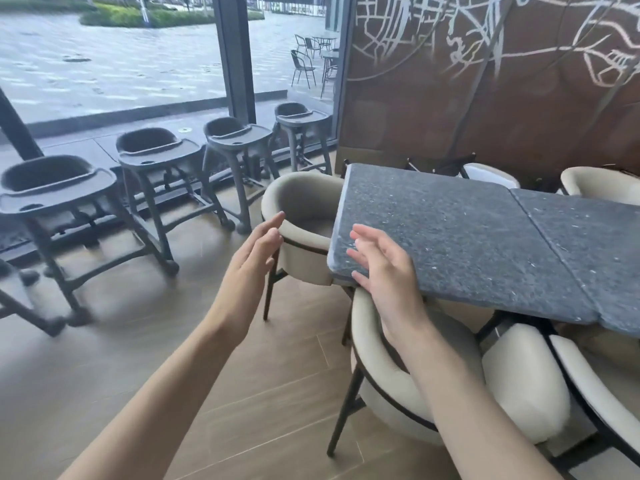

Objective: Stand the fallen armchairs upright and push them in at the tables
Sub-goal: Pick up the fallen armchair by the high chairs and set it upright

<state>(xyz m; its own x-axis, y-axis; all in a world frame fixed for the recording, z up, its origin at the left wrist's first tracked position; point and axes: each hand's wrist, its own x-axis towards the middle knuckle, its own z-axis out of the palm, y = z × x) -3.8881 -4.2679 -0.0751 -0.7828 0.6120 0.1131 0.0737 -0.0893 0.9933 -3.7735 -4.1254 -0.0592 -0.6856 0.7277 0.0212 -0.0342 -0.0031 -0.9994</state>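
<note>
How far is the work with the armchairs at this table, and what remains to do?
Done, it seems: the armchair at the table's end and the nearest armchair stand upright, seats tucked under the grey table. No fallen chair is in view. In hand: nothing; the left hand and right hand hover open, holding no chair. Left: perhaps other tables, out of view.

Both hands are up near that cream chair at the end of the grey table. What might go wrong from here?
Three possible risks:
1. The left hand is open beside the end armchair, which already sits close to the table; pushing further could pinch fingers against the stone edge.
2. The right hand hovers at the table's corner and could knock it.
3. The high chairs stand close behind, so pulling the armchair back might bump them.
</note>
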